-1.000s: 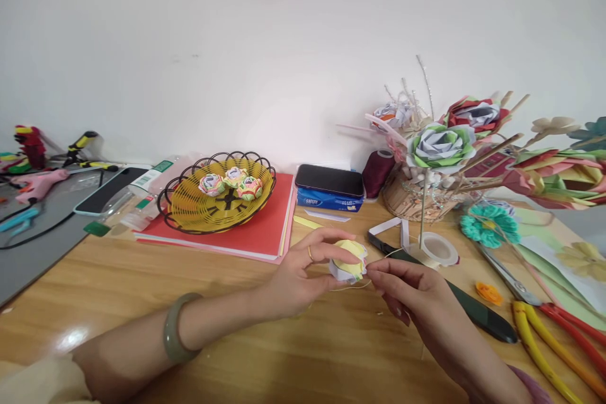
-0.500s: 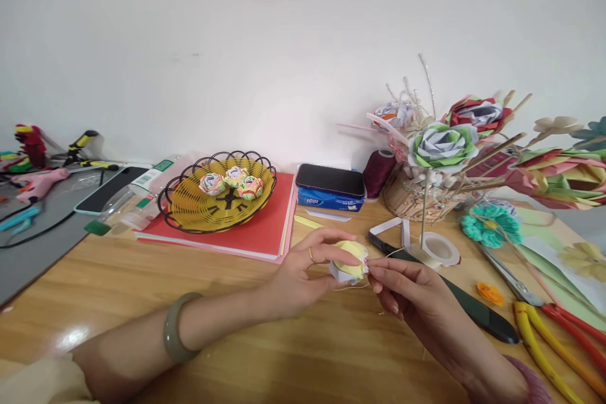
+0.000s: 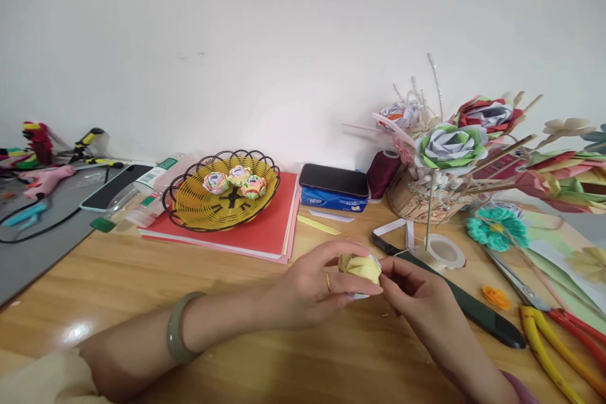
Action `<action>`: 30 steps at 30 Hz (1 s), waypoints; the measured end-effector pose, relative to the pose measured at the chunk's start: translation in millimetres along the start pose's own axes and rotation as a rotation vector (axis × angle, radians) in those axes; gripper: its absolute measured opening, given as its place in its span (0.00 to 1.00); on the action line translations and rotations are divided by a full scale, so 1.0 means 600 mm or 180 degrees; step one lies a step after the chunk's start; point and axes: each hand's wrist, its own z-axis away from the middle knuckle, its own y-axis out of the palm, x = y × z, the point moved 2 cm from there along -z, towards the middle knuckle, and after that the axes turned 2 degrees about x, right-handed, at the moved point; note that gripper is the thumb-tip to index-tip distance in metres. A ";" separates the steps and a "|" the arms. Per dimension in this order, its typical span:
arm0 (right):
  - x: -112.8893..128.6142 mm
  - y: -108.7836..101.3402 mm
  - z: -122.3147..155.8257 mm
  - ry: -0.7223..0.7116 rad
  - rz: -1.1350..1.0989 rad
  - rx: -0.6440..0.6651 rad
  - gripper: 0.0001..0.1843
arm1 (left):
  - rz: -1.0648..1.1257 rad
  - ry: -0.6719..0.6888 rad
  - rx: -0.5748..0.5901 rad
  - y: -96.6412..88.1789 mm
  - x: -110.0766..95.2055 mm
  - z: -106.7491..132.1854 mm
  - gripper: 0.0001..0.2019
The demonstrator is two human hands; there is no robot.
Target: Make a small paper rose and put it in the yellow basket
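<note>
A small folded paper flower (image 3: 360, 267), yellow with a white underside, is held just above the wooden table (image 3: 237, 303). My left hand (image 3: 315, 284), with a ring and a green bangle on the wrist, curls its fingers round the flower from the left. My right hand (image 3: 416, 293) presses its fingertips against the flower's right side. A thin thread runs from the flower toward the tape roll (image 3: 444, 250).
A yellow wire basket (image 3: 222, 199) holding three paper flowers sits on red folders (image 3: 265, 233). Behind are a phone on a tissue pack (image 3: 334, 186), a thread spool (image 3: 381, 172) and a paper-flower bouquet (image 3: 449, 151). Scissors and pliers (image 3: 544, 322) lie at the right.
Both hands moved slightly lower and closer together. My right hand went from pinching the thread beside the flower to gripping the flower itself, which has turned in my fingers.
</note>
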 end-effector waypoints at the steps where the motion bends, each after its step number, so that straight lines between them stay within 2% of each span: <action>1: 0.000 -0.001 -0.001 0.0035 -0.0140 0.0062 0.08 | 0.0053 -0.0055 -0.0016 0.000 0.001 0.001 0.14; 5: -0.004 -0.005 -0.003 0.0248 -0.1025 0.0424 0.16 | 0.0362 -0.0126 -0.0237 -0.003 0.004 0.005 0.14; 7: -0.006 -0.005 -0.004 0.0372 -0.1197 0.0620 0.17 | 0.0447 -0.0039 -0.0306 -0.003 0.004 0.006 0.14; 10: -0.007 -0.006 -0.005 0.0489 -0.1214 0.0768 0.16 | 0.0457 0.0061 -0.0319 -0.003 0.003 0.005 0.14; 14: -0.007 -0.010 -0.007 0.0463 -0.1161 0.0824 0.16 | 0.0456 -0.0050 -0.0304 -0.003 0.004 0.005 0.12; 18: -0.009 -0.013 -0.009 0.0462 -0.1033 0.0925 0.15 | 0.0509 0.0026 -0.0311 -0.002 0.005 0.008 0.13; 23: -0.006 -0.012 -0.010 0.0566 -0.0830 0.0852 0.16 | 0.0710 -0.0110 -0.0152 0.007 0.009 0.011 0.12; 30: -0.009 -0.013 -0.011 0.0712 -0.0897 0.0869 0.16 | 0.0836 -0.0007 -0.0128 0.007 0.006 0.010 0.11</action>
